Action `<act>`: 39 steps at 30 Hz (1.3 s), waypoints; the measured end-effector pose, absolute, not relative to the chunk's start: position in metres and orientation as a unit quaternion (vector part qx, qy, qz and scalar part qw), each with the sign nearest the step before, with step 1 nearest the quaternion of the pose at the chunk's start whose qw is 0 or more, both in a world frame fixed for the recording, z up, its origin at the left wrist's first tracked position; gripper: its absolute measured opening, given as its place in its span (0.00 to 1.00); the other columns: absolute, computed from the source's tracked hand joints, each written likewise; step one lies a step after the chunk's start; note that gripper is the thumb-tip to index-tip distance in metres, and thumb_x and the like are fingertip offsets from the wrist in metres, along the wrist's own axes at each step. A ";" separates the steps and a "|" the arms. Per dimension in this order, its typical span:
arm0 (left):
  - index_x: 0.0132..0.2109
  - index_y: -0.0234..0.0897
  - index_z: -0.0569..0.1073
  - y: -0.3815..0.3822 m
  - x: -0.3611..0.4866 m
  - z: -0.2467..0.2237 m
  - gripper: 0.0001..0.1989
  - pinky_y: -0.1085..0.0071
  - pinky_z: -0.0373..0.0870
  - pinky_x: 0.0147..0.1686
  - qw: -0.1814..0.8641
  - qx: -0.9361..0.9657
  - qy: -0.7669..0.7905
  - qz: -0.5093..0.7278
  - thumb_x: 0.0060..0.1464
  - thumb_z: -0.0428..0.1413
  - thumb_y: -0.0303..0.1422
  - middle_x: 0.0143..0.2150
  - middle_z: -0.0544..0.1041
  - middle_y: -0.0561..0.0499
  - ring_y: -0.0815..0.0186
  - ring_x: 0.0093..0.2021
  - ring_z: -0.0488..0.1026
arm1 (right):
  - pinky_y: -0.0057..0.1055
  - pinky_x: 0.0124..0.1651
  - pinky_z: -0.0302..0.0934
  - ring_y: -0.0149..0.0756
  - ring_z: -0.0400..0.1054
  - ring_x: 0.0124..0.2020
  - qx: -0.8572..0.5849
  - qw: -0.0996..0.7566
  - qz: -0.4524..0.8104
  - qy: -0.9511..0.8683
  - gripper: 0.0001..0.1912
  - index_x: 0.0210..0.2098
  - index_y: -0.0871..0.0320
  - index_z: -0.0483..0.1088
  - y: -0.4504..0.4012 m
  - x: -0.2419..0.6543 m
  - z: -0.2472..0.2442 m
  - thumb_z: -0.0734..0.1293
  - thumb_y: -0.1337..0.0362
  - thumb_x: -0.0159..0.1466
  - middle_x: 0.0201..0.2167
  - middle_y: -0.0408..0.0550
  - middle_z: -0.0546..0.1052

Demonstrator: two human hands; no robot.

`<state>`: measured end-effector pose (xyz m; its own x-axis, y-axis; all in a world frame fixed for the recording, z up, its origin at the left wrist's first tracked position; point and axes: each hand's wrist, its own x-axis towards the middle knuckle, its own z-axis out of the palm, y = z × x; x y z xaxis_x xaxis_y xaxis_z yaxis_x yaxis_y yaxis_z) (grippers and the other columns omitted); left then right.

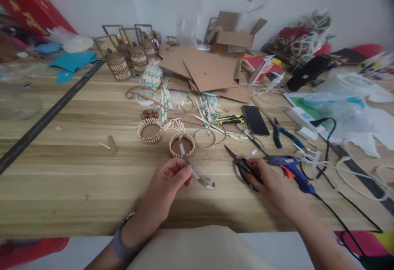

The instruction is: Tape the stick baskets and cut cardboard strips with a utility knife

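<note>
My left hand [172, 179] pinches a thin brown strip [198, 178] with pale patches along it; its upper end overlaps a small round basket [181, 150] with a wall of short wooden sticks. My right hand [266, 177] has its fingers wrapped round the handles of black scissors [243, 165], low over the table, blades pointing up and left. Whether the scissors touch the tabletop I cannot tell. A second stick-walled basket [150, 131] stands to the left of the first. Just right of my right hand lies a blue glue gun [291, 169].
Loose sticks [175, 125], a tape ring [205, 138], a black phone [255, 120] and pliers [285, 133] lie beyond my hands. Cardboard sheets [212, 71] and several lidded stick-walled baskets with tall handles [118, 67] stand farther back. Cables [335, 208] trail at the right.
</note>
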<state>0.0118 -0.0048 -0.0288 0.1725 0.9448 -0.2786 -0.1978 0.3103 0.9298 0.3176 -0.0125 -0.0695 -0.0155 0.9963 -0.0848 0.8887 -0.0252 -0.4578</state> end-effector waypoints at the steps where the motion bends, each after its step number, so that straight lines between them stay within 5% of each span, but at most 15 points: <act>1: 0.25 0.39 0.69 -0.005 0.012 -0.028 0.13 0.72 0.61 0.29 0.657 0.394 0.472 0.436 0.47 0.61 0.41 0.22 0.70 0.56 0.70 0.25 0.64 | 0.40 0.41 0.71 0.46 0.77 0.39 -0.680 0.173 0.210 -0.681 0.13 0.46 0.54 0.66 -0.013 0.317 -0.066 0.62 0.57 0.64 0.39 0.54 0.80; 6: 0.26 0.38 0.71 -0.004 0.014 -0.025 0.12 0.72 0.63 0.31 0.659 0.417 0.446 0.440 0.49 0.61 0.40 0.23 0.71 0.55 0.69 0.27 0.66 | 0.32 0.34 0.71 0.38 0.75 0.32 -0.584 0.287 0.214 -0.728 0.25 0.60 0.53 0.60 -0.025 0.285 -0.037 0.65 0.52 0.67 0.34 0.46 0.74; 9: 0.28 0.37 0.72 -0.003 0.015 -0.025 0.11 0.73 0.64 0.32 0.661 0.416 0.436 0.448 0.50 0.61 0.39 0.25 0.71 0.55 0.69 0.28 0.66 | 0.30 0.35 0.70 0.38 0.74 0.36 -0.500 0.294 0.163 -0.798 0.25 0.57 0.52 0.62 -0.029 0.252 -0.021 0.67 0.47 0.66 0.38 0.48 0.74; 13: 0.27 0.37 0.71 -0.004 0.015 -0.027 0.12 0.73 0.64 0.32 0.662 0.408 0.426 0.462 0.51 0.63 0.38 0.25 0.70 0.55 0.69 0.28 0.67 | 0.29 0.31 0.68 0.36 0.72 0.32 -0.471 0.270 0.138 -0.828 0.24 0.49 0.53 0.64 -0.025 0.221 -0.013 0.70 0.45 0.64 0.34 0.46 0.74; 25: 0.31 0.37 0.76 -0.005 0.014 -0.030 0.09 0.75 0.65 0.33 0.661 0.399 0.416 0.480 0.51 0.65 0.38 0.27 0.73 0.55 0.70 0.30 0.67 | 0.30 0.27 0.64 0.38 0.71 0.29 -0.476 0.200 0.171 -0.839 0.31 0.48 0.57 0.67 -0.025 0.211 -0.011 0.77 0.46 0.55 0.31 0.45 0.73; 33: 0.30 0.37 0.74 -0.007 0.015 -0.035 0.13 0.74 0.64 0.33 0.667 0.390 0.413 0.482 0.50 0.67 0.40 0.27 0.72 0.55 0.69 0.30 0.66 | 0.30 0.28 0.63 0.38 0.72 0.30 -0.496 0.176 0.236 -0.817 0.22 0.47 0.56 0.70 -0.024 0.209 -0.008 0.72 0.48 0.63 0.32 0.46 0.75; 39: 0.30 0.38 0.73 -0.007 0.017 -0.033 0.14 0.73 0.64 0.33 0.673 0.365 0.427 0.481 0.49 0.66 0.41 0.26 0.70 0.55 0.69 0.30 0.65 | 0.31 0.32 0.65 0.41 0.74 0.34 -0.507 0.163 0.259 -0.806 0.24 0.49 0.54 0.70 -0.025 0.209 -0.010 0.75 0.51 0.59 0.35 0.47 0.77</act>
<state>0.0165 -0.0074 -0.0331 0.1730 0.9590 -0.2245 -0.3362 0.2718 0.9017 0.2095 -0.0251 -0.0100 -0.4323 0.9017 0.0000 0.7326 0.3512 -0.5831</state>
